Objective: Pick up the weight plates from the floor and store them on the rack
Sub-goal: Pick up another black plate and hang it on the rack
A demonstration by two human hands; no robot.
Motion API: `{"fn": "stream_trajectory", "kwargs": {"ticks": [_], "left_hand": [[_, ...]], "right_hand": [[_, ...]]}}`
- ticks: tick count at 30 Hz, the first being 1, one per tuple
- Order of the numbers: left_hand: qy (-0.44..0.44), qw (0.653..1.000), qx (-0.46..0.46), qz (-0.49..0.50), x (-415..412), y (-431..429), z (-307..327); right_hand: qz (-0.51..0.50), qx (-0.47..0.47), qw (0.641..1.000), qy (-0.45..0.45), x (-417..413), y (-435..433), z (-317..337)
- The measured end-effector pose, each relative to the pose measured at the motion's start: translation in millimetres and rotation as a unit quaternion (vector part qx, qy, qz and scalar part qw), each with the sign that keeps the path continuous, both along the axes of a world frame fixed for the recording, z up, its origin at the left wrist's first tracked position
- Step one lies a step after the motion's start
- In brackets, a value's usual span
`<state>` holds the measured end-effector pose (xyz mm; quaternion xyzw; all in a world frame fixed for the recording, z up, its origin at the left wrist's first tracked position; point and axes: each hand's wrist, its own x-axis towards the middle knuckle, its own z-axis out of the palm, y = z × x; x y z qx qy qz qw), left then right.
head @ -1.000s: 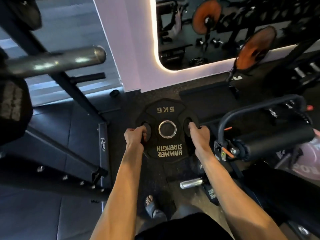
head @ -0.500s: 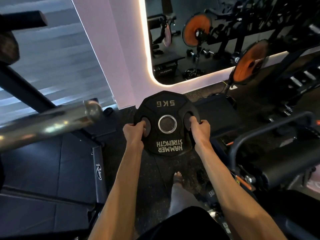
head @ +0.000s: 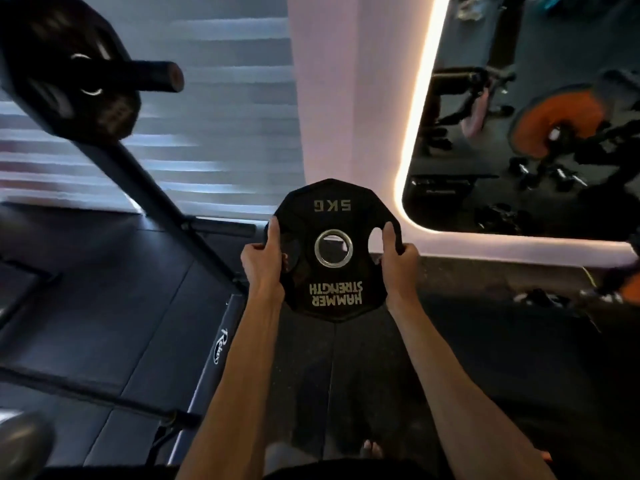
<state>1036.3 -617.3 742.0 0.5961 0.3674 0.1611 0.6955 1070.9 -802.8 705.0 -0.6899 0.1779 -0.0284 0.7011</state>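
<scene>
Weight plate [head: 333,213] held up in both hands.
The left hand [head: 262,262] and right hand [head: 399,261] gripped opposite edges of the black 5 kg plate, fingers curled around its side openings, holding it above the floor [head: 346,375], right of the rack [head: 152,188].

Black weight plate [head: 334,285], pale lettering, silver-ringed hole.

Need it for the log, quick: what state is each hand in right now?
Left hand: closed, holding the weight plate by its left side.
Right hand: closed, holding the same plate by its right side.
</scene>
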Motion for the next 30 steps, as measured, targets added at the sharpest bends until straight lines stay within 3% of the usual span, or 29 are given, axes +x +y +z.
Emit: {"fn": "stream_trajectory", "kwargs": {"ticks": [6,14,30], "left_hand": [[-0.048,0.991,0.025,0.12,44.8,23.9,45.2],[-0.118,0.955,0.096,0.254,93.6,80.1,101.3],[-0.161,0.862,0.169,0.449,154.6,142.1,158.0]], "right_hand": [[0.061,-0.029,0.995,-0.078,89.0,40.0,37.2],[0.16,0.059,0.972,-0.162,175.9,125.7,89.6],[0.33,0.153,0.908,-0.21,281.6,270.6,137.9]]}}
